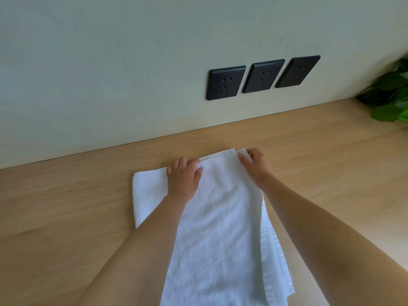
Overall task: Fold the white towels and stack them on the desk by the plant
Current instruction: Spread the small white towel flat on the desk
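A long white towel [220, 228] runs from the bottom of the view up across the wooden desk [66, 206]. Its far end lies over a folded white towel [148, 195] that shows on the left. My left hand [183, 177] grips the long towel's far left corner, fingers curled over the edge. My right hand [256, 164] pinches the far right corner. Both hands are close to the wall. The plant [390, 96] stands at the far right on the desk.
Three black wall sockets [260, 77] sit in the pale wall above the desk. Bare wood extends left of the towels and right toward the plant. The towel's near end hangs past the bottom of the view.
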{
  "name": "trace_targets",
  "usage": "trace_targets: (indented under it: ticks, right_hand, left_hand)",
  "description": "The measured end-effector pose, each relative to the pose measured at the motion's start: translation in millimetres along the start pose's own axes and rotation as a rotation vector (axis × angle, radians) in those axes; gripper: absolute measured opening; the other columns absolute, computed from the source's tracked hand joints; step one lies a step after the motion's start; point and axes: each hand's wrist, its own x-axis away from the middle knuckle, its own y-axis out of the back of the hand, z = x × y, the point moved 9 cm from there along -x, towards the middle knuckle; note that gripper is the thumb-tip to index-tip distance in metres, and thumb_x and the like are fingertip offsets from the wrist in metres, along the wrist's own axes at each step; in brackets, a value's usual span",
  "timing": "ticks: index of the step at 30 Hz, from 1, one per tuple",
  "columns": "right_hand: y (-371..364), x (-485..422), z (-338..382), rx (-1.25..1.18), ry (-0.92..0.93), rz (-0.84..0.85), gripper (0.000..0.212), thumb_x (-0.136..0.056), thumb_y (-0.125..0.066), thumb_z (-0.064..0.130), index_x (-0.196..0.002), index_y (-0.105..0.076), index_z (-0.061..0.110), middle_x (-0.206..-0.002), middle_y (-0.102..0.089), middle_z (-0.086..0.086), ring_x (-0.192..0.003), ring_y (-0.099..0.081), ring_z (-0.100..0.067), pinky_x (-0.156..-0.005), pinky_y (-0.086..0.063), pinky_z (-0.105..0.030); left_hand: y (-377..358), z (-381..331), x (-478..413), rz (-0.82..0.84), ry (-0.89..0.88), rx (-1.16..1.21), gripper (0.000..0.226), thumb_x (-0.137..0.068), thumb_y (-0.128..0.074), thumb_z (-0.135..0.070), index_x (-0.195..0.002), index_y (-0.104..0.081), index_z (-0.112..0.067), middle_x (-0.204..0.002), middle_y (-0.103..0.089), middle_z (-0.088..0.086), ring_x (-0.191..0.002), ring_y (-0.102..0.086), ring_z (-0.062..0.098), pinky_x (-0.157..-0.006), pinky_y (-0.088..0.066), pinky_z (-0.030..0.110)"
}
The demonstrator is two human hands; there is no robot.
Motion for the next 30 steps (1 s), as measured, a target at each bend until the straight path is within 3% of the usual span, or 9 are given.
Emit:
trace_targets:
  ticks: [3,6,11,15,18,22,26,30]
  right_hand:
    - [-8.5,-8.0,17.8,0.123,0.156,0.044,0.029,-0.088,-0.064,0.036,-0.109,-0.064,0.016,-0.104,-0.063,0.002,-0.1,-0.055,-0.016,-0.084,-0.047,-0.032]
    - [-20.9,-13.3,33.7,0.217,0.283,0.091,0.016,-0.092,-0.058,0.028,-0.099,-0.065,0.015,-0.1,-0.066,-0.002,-0.09,-0.058,-0.02,-0.071,-0.043,-0.03]
    - [-23.1,-24.8,26.8,0.141,0.246,0.084,0.018,-0.099,-0.047,0.021,-0.108,-0.055,0.008,-0.088,-0.062,-0.002,-0.089,-0.058,-0.03,-0.066,-0.037,-0.03]
    - [-25.2,-35.6,24.0,0.182,0.224,0.069,0.017,-0.1,-0.042,0.022,-0.11,-0.051,0.01,-0.104,-0.067,-0.007,-0.092,-0.058,-0.031,-0.067,-0.035,-0.03]
    - [-26.7,-40.2,25.4,0.262,0.232,0.038,0.019,-0.101,-0.039,0.025,-0.11,-0.048,0.011,-0.106,-0.066,-0.008,-0.087,-0.055,-0.03,-0.066,-0.034,-0.032]
    - [-32.3,-36.7,25.6,0.545,0.301,-0.052,0.026,-0.102,-0.034,0.033,-0.111,-0.048,0.013,-0.104,-0.062,-0.008,-0.088,-0.057,-0.032,-0.062,-0.038,-0.033]
    - [-22.4,-31.6,17.8,0.693,0.292,-0.217,0.035,-0.099,-0.04,0.04,-0.123,-0.05,0.016,-0.118,-0.057,-0.004,-0.11,-0.05,-0.026,-0.082,-0.036,-0.038]
    - [-29.1,-3.2,40.0,0.461,0.523,-0.36,0.033,-0.093,-0.047,0.02,-0.124,-0.057,0.013,-0.129,-0.057,-0.009,-0.119,-0.051,-0.032,-0.095,-0.038,-0.047]
  left_hand:
    - [0.4,-3.2,-8.1,-0.015,0.043,0.014,0.031,-0.099,-0.041,-0.04,-0.116,-0.06,-0.023,-0.117,-0.052,-0.003,-0.112,-0.042,0.019,-0.09,-0.027,0.031]
    - [-1.6,-4.7,-13.7,-0.036,0.061,0.063,0.028,-0.099,-0.043,-0.039,-0.102,-0.061,-0.018,-0.109,-0.054,-0.003,-0.107,-0.044,0.019,-0.085,-0.027,0.03]
    - [1.7,6.6,-16.0,-0.125,0.129,0.227,0.019,-0.097,-0.052,-0.026,-0.087,-0.061,-0.013,-0.087,-0.059,-0.004,-0.093,-0.05,0.024,-0.078,-0.03,0.031]
    - [4.1,10.0,-24.5,-0.172,0.107,0.301,0.018,-0.095,-0.054,-0.022,-0.081,-0.059,-0.012,-0.072,-0.052,-0.009,-0.08,-0.053,0.027,-0.071,-0.042,0.039]
    - [-2.5,12.7,-31.0,-0.168,0.086,0.257,0.02,-0.095,-0.053,-0.026,-0.082,-0.061,-0.013,-0.075,-0.06,-0.003,-0.08,-0.054,0.027,-0.069,-0.044,0.038]
    - [-2.3,12.1,-20.1,-0.293,0.109,0.023,0.035,-0.089,-0.042,-0.043,-0.073,-0.06,-0.019,-0.071,-0.06,-0.002,-0.074,-0.053,0.026,-0.067,-0.032,0.031]
    - [10.4,20.5,-2.0,-0.429,0.255,-0.065,0.029,-0.088,-0.041,-0.043,-0.077,-0.059,-0.023,-0.075,-0.055,-0.003,-0.076,-0.051,0.024,-0.076,-0.023,0.034]
    - [19.0,3.7,30.3,-0.532,0.197,-0.027,0.02,-0.09,-0.044,-0.026,-0.08,-0.06,-0.023,-0.082,-0.057,-0.006,-0.084,-0.05,0.019,-0.091,-0.029,0.037]
